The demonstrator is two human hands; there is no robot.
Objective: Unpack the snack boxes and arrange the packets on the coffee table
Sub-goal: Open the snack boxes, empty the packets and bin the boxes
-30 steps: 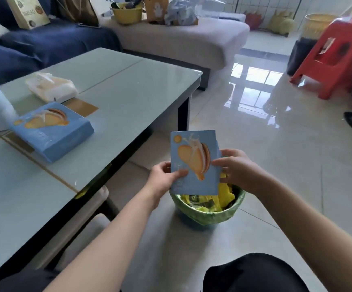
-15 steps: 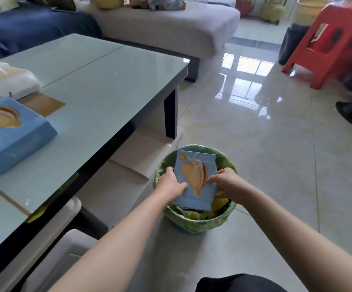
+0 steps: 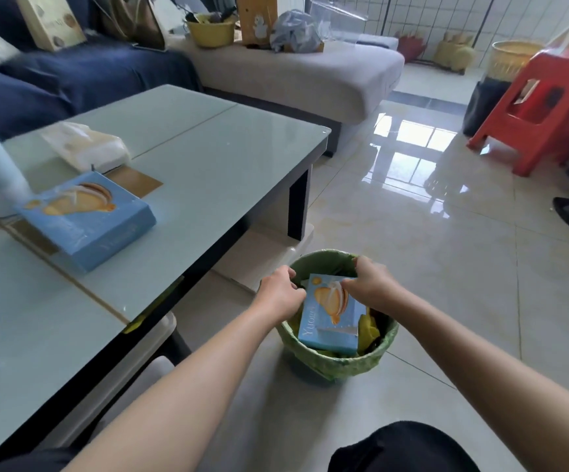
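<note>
I have both hands at the far end of the blue box (image 3: 330, 315) in the green bin (image 3: 339, 364). My left hand (image 3: 281, 291) and right hand (image 3: 369, 284) pinch its upper corners, and its long axis runs back toward me. The second box (image 3: 89, 219) on the coffee table (image 3: 215, 172) lies nearer my left.

1. A light-blue snack box (image 3: 330, 316) printed with an orange-and-cream pastry sits in a green bin (image 3: 339, 364), lower centre.
2. A matching blue box (image 3: 87, 219) lies on the pale grey-green counter (image 3: 215, 165), left.
3. Yellow wrappers (image 3: 368, 330) show inside the bin.
4. A red stool (image 3: 545, 107) stands upper right; a navy sofa (image 3: 82, 76) upper left.
</note>
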